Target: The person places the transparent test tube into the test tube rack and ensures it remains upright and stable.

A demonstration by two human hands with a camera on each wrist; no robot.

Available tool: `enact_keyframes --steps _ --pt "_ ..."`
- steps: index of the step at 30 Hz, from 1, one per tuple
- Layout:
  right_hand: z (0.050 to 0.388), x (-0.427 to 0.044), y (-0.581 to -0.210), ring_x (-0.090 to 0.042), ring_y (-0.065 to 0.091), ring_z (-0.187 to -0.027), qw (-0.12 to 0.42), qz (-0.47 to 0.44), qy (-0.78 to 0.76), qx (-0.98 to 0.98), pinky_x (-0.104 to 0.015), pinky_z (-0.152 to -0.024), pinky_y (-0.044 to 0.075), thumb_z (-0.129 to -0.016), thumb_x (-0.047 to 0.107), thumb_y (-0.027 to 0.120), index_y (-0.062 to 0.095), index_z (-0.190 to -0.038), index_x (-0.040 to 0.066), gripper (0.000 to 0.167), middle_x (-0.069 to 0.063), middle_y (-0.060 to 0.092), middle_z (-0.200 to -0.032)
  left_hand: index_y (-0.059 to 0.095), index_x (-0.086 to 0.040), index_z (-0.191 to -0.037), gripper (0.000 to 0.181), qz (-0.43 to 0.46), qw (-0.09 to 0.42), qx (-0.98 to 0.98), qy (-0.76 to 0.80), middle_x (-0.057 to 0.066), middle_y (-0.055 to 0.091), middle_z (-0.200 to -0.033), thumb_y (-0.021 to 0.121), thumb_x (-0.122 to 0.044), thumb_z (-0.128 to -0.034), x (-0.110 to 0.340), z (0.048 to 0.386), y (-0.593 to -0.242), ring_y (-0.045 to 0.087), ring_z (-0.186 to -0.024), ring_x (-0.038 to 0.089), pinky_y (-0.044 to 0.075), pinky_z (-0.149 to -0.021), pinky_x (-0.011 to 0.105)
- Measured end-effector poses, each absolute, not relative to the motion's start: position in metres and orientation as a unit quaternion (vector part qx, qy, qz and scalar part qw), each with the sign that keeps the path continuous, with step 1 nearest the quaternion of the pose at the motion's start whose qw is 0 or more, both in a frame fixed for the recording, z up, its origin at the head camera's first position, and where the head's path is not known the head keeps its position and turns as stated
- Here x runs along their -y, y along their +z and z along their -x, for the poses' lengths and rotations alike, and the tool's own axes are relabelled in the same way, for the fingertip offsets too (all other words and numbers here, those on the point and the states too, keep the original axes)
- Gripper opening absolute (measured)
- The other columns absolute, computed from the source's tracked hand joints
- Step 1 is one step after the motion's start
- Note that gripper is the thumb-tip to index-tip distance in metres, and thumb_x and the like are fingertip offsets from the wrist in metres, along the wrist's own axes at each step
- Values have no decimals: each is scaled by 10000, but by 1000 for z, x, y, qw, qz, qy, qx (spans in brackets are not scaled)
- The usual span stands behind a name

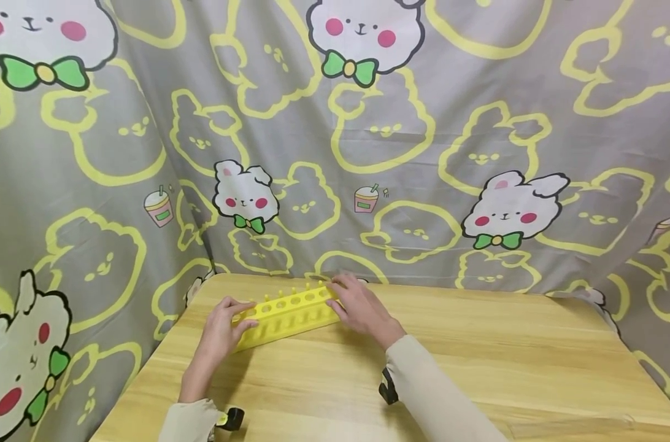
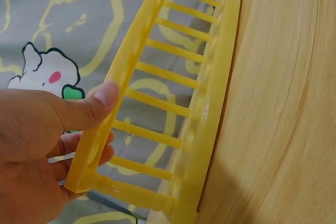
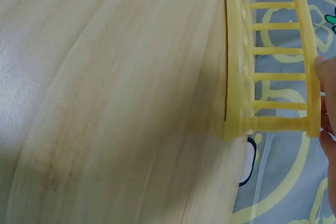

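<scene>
The left grip (image 1: 220, 328) pinches the yellow rack (image 1: 291, 316) by its upper rail; the right grip (image 1: 361, 307) holds its right end. From the left grip, the rack extends toward 2 o'clock on the wooden surface (image 1: 478, 344). Patterned curtain (image 1: 412, 153) hangs at 12 o'clock.

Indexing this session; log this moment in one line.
left hand: grips yellow test-tube rack at left end | right hand: grips its right end | rack: upright on wooden table
</scene>
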State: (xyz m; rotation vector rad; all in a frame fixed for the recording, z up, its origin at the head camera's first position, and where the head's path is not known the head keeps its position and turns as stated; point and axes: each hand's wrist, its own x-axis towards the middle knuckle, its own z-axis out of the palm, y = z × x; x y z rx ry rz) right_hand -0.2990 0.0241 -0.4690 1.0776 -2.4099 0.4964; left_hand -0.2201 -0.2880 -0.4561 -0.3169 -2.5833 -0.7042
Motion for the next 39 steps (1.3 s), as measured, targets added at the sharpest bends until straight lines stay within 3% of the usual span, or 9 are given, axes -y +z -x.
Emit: enact_keyframes --steps 6,11,22,30,39 --pt "302 -18 -468 -226 557 -1135 206 -390 183 879 -341 -946 513 -1029 298 658 663 -1325 23 404 -84 594 -1221 759 19 -1143 383 114 233 931 -256 141 614 -958 865 -74 -787 289 222 -459 614 -862 329 530 -752 484" --pt "303 -17 -469 -223 549 -1079 203 -383 209 877 -345 -913 515 -1011 259 681 675 -1307 22 380 -81 583 -1179 764 19 -1128 388 120 241 930 -252 134 621 -953 877 -72 -768 287 223 -461 619 -861 327 529 -745 477" --pt "302 -12 -476 -247 534 -1185 169 -343 284 879 -391 -1016 488 -1005 253 681 676 -1317 36 380 -89 587 -1273 768 20 -1118 390 123 257 924 -253 112 606 -924 880 -58 -752 286 223 -462 590 -808 274 508 -699 409" --pt "299 -8 -485 -245 514 -1228 180 -328 313 873 -395 -1052 468 -987 257 704 683 -1311 54 383 -81 590 -1286 782 -3 -1094 388 133 284 918 -243 77 611 -913 895 -89 -733 290 221 -469 582 -780 195 524 -666 381" --pt "301 -9 -484 -259 524 -1206 195 -324 334 864 -413 -1040 474 -969 224 729 689 -1304 33 388 -97 600 -1272 783 -3 -1102 400 131 288 916 -248 98 614 -916 898 -75 -726 286 225 -468 618 -808 277 536 -689 421"
